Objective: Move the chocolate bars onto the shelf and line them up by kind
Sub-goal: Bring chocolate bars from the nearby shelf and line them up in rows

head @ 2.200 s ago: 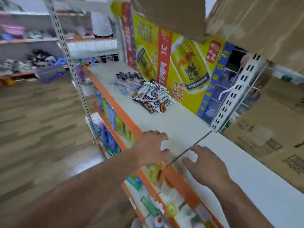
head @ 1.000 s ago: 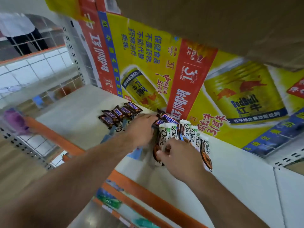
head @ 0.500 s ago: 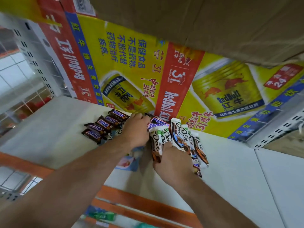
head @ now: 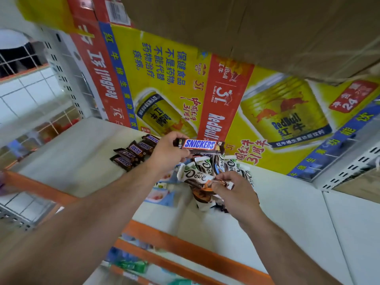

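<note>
Fingers (head: 173, 136) of left hand (head: 166, 155) curled round Snickers bar (head: 200, 145) | Dove bar (head: 195, 176) pinched by right hand (head: 236, 192) | risk: Dove pile (head: 228, 164) scattered if tugged

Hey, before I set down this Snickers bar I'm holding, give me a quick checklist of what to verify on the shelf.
1. Grip: the left hand holds the Snickers bar by one end: ok.
2. Space: the Snickers row has bare shelf beside it: ok.
3. Other grip: the right hand pinches one Dove bar, apart from the Snickers bar: ok.
4. Order: the Dove pile lies jumbled: not ok.
5. More Snickers hidden under the Dove pile: cannot tell.
</note>
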